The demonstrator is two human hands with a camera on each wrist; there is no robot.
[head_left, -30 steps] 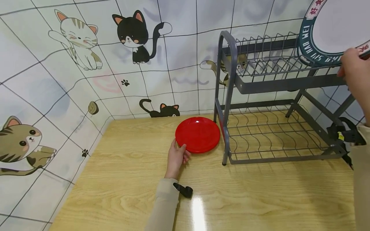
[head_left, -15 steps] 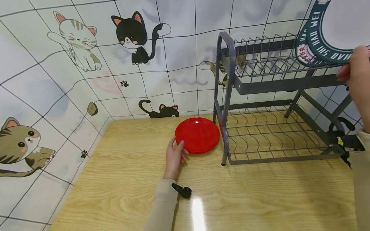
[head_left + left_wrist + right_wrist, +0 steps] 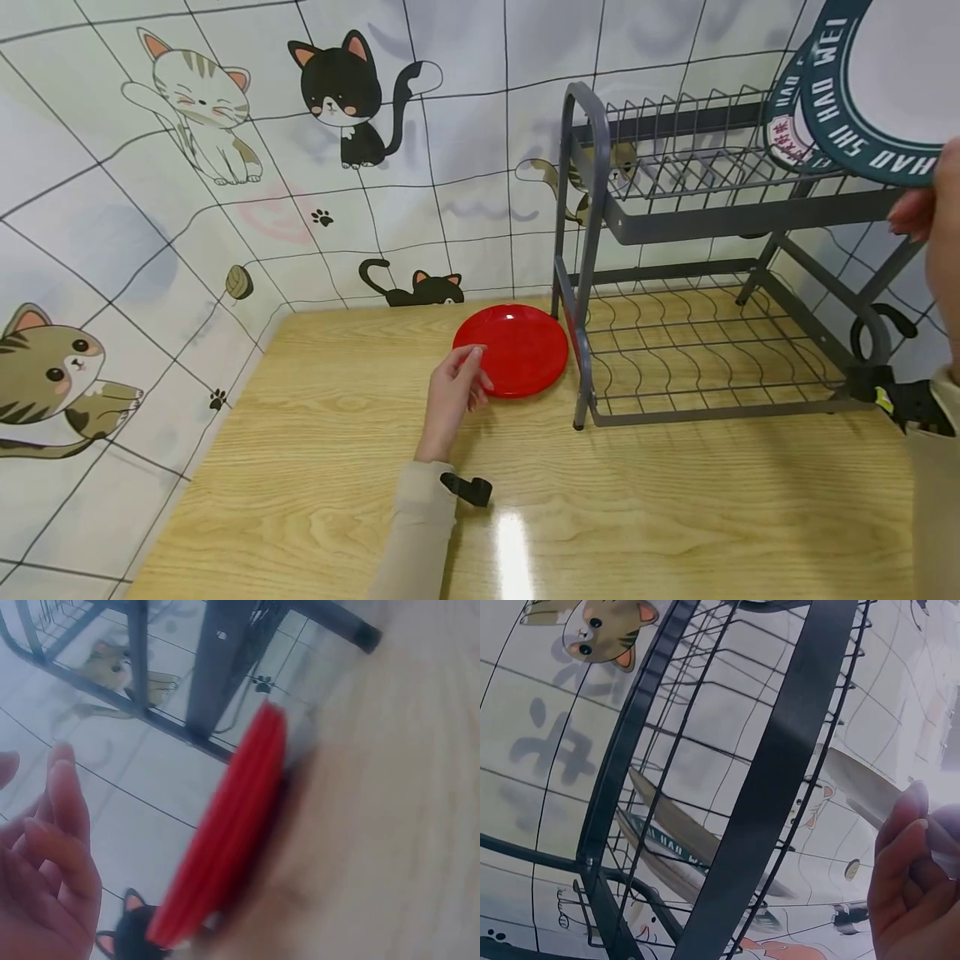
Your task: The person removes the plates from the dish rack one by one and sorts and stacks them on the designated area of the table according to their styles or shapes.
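Note:
My right hand (image 3: 941,217), partly cut off by the frame edge, pinches a white plate (image 3: 903,79) with a green lettered rim. In the right wrist view, thumb and fingers hold the edge of this plate (image 3: 864,780), off to the side of the rack. Another green-rimmed plate (image 3: 787,125) stands in the upper tier of the grey dish rack (image 3: 705,223), partly hidden behind the held one. My left hand (image 3: 453,396) hovers by the near left edge of a stack of red plates (image 3: 517,350), fingers loosely bent; the left wrist view shows a gap between hand and red stack (image 3: 225,825).
The two-tier rack stands on the wooden table (image 3: 337,517), its lower wire shelf (image 3: 712,350) just right of the red plates. A tiled wall (image 3: 480,167) with cat pictures closes off the back and left. Two plates (image 3: 671,847) lean in the rack in the right wrist view.
The right hand has lifted the green-rimmed plate up and to the right, uncovering more of the plate behind. The left hand has let go of the red plates and risen slightly.

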